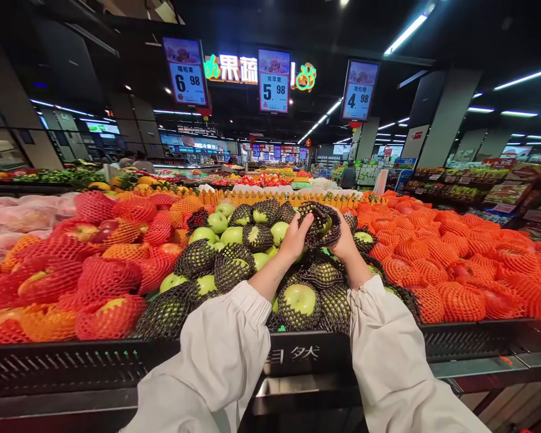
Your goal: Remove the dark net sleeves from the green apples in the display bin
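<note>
A dimly lit supermarket, with strip lights and three price screens [274,81] hanging beside a lit sign [237,68], spreads out behind a fruit display stand [331,356]. Towards the back edge of its middle section, a green apple in a black net [316,225] is held up between two hands, over the other fruit. The left hand [294,236] is partly closed, thumb and fingers curled on the net's left side; the right hand [342,239] curves round its right side, some of its fingers hidden. Below and around them lie green apples [300,299], many in black nets, reaching the front edge. Fruit in red and orange nets [110,279] fills the left section, orange-red netted fruit [460,300] the right. A low yellow fence [270,198] runs along the back edge
</note>
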### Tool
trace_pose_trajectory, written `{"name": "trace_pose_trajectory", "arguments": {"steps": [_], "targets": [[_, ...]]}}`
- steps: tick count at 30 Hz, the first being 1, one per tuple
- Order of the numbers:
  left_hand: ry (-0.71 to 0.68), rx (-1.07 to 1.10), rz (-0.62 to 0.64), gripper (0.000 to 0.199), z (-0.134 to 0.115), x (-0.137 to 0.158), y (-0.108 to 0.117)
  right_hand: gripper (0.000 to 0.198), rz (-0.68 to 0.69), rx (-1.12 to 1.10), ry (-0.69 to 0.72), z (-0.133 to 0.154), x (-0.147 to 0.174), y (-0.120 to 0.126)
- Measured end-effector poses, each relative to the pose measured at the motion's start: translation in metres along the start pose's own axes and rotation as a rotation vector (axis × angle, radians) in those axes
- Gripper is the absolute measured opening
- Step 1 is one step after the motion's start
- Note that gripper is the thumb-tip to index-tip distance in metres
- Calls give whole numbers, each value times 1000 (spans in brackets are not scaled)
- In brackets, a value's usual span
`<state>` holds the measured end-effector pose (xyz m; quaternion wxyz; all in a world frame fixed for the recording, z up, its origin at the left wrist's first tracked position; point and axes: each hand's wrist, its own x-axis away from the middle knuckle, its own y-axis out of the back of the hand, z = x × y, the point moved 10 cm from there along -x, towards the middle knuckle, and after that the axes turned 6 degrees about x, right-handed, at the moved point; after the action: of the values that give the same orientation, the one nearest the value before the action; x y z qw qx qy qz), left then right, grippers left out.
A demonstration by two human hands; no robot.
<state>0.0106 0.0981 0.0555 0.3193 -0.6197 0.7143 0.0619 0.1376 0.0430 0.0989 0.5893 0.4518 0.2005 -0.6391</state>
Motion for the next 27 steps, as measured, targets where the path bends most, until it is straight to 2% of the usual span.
{"name": "trace_pose_trajectory", "arguments": {"steps": [3, 6, 10, 13, 15, 17, 20, 22, 27], "targets": [[-63, 23, 48, 27, -5, 4, -8, 92, 50, -38, 13, 0, -1, -4], [-112, -49, -10, 32, -9, 7, -2, 93, 21, -125, -23, -8, -3, -1], [-156, -195, -112, 38, -16, 10, 10, 70, -165, -305, -244, -34, 0, 17], [-161, -225, -137, 39, -17, 10, 13, 69, -139, -475, -410, -45, 5, 10], [-166, -213, -137, 41, -17, 10, 14, 60, -77, -577, -414, -42, 4, 1], [-189, -209, -121, 41, -17, 10, 13, 44, -83, -659, -379, -41, 3, -1], [-226, -222, -68, 42, -17, 10, 8, 37, -227, -738, -346, -53, 2, 10], [-244, -217, 13, 44, -17, 10, 1, 34, -318, -726, -357, -67, 3, 19], [-245, -166, 274, 48, -15, 13, -21, 32, -355, -633, -413, -86, 6, 24]]}}
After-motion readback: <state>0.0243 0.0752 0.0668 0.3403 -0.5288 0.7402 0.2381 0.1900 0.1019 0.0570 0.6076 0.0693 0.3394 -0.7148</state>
